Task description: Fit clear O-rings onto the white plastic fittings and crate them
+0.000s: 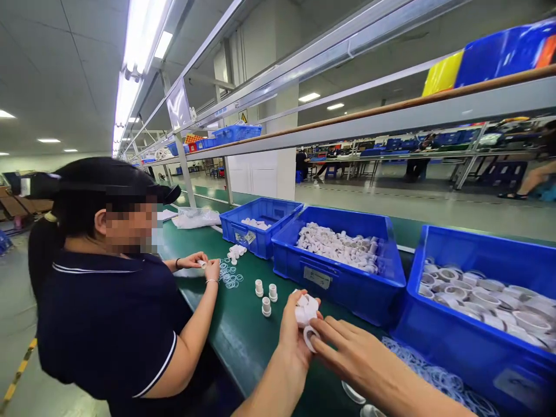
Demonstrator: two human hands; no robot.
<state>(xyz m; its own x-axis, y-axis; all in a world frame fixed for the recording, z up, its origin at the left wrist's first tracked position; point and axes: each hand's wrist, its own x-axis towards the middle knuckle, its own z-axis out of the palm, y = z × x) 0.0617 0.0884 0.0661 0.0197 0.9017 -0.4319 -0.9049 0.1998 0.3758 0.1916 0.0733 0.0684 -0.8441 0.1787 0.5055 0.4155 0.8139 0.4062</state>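
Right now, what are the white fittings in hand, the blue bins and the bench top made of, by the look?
White fittings in the left hand: looks like moulded plastic, matte opaque white, uniform shapes. The ring at the right hand: probably the same plastic. Blue bins: rigid plastic, slight sheen, moulded rims. Bench top: dark green mat, likely rubber or vinyl, dull finish; cannot tell which.

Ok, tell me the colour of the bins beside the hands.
Blue, seen clearly in the head view: the bins hold white plastic parts.
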